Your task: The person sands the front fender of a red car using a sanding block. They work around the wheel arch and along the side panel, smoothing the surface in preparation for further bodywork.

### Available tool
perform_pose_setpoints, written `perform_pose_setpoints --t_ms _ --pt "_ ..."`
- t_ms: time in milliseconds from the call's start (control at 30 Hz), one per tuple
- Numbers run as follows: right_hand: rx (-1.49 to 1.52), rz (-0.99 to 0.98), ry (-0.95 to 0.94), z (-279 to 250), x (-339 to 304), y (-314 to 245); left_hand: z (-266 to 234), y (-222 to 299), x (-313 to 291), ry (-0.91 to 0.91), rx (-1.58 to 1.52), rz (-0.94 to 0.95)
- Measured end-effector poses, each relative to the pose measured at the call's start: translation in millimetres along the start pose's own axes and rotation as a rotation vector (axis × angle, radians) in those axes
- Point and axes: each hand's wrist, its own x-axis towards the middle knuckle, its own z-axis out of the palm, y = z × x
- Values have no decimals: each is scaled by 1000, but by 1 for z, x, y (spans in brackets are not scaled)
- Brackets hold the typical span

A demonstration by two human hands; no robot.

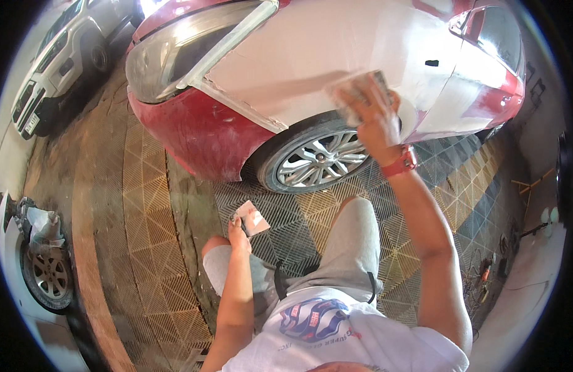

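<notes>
Below the red bumper (193,130), the left hand (238,238) closes on the left edge of a pale square plate (255,218), seemingly light and stiff, best pinched there. Farther right, near the fender (286,80)'s wheel-arch edge, the right hand (378,124) has its fingers bent over a blurred flat pad (379,80), probably light and dusty-slick, best gripped across its back; contact is unclear.

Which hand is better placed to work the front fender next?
Likely the right hand: it is raised at the front fender, holding a flat piece, while the left hand is lower, away from the car, holding a square plate.
</notes>
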Motion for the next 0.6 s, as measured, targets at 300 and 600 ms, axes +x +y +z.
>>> perform_pose_setpoints --t_ms 300,600 --pt "62 19 327 -16 141 79 14 -2 -5 -55 -41 -31" --pt "165 0 288 -15 123 41 3 -4 -2 -12 74 -21"
